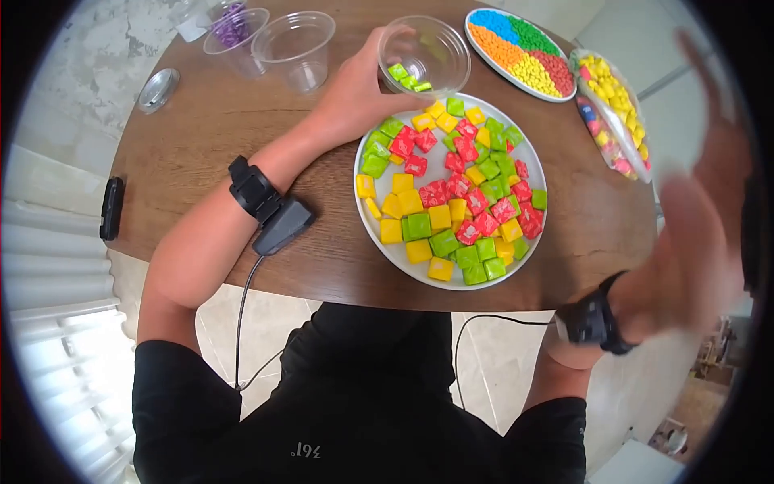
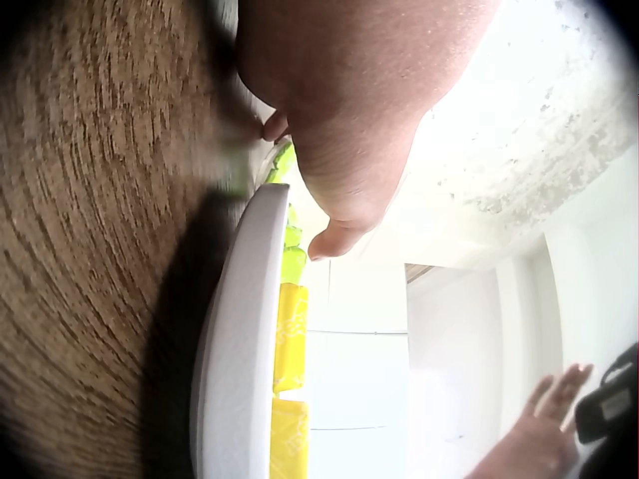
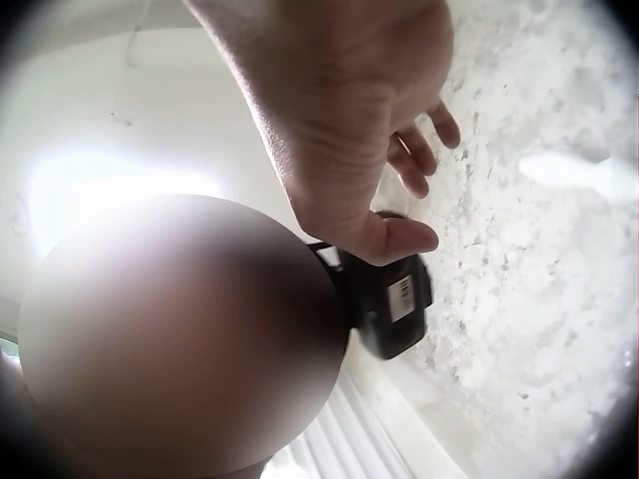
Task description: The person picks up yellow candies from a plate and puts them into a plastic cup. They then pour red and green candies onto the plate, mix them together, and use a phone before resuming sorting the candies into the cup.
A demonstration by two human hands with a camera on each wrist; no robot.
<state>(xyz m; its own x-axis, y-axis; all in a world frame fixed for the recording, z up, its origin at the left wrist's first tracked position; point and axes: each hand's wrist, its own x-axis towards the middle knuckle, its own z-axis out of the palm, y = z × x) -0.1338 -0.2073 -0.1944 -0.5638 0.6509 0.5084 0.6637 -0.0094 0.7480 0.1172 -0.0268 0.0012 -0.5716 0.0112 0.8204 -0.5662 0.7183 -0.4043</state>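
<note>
My left hand (image 1: 355, 101) grips a clear plastic cup (image 1: 453, 60), its thumb near the plate's upper edge and its other fingers behind the cup. Several green-wrapped square candies (image 1: 409, 79) lie inside the cup. Just below it is a white plate (image 1: 385, 253), spread with red candies (image 1: 458, 185), yellow candies (image 1: 391, 231) and more green candies (image 1: 468, 257). My right hand (image 1: 693, 242) is raised off the table at the right, blurred. In the right wrist view its fingers are loosely bent around nothing, in front of a black device (image 3: 384, 329) with a white label.
Two more clear cups (image 1: 294, 40) stand at the back left, one with purple pieces (image 1: 232, 26). A round lid (image 1: 159, 89) lies left of them. At the back right are an oval plate (image 1: 470, 28) of coloured pieces and a bag (image 1: 617, 105) of yellow ones. Cables hang from both wrists.
</note>
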